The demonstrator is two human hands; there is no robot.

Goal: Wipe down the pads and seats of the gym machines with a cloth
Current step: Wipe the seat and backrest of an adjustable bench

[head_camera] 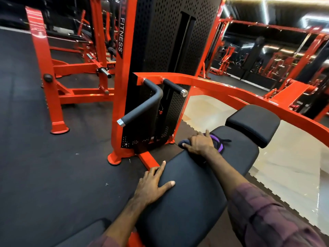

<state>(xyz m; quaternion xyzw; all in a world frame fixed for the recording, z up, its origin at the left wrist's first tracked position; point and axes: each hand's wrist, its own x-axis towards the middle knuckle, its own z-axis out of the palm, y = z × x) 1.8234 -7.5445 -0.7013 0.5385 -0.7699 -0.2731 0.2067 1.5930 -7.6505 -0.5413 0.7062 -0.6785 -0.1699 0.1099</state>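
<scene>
Two hands are seen on one long black bench pad (pixel 192 184) that runs from the bottom centre of the frame toward the right of centre. A dark cloth (pixel 218 142) with a purple edge lies on the far part of this pad, just below a smaller black head pad (pixel 252 124). The right hand (pixel 200 142) is laid over the cloth with its fingers curled down onto it, and the cloth is pressed against the pad. The left hand (pixel 153 182) is spread flat on the pad's near left edge, fingers straight and apart, with nothing held. The hands are kept well apart. A plaid sleeve (pixel 267 216) covers the right arm at lower right.

An orange machine frame (pixel 222 84) is seen arching above the pads. Two black handles (pixel 142 107) project from it at centre, in front of a perforated black weight-stack cover (pixel 160 41). Dark rubber flooring (pixel 44 157) fills the left side; a pale glossy floor (pixel 293 166) is seen at right. More orange machines (pixel 74 68) stand at upper left and upper right.
</scene>
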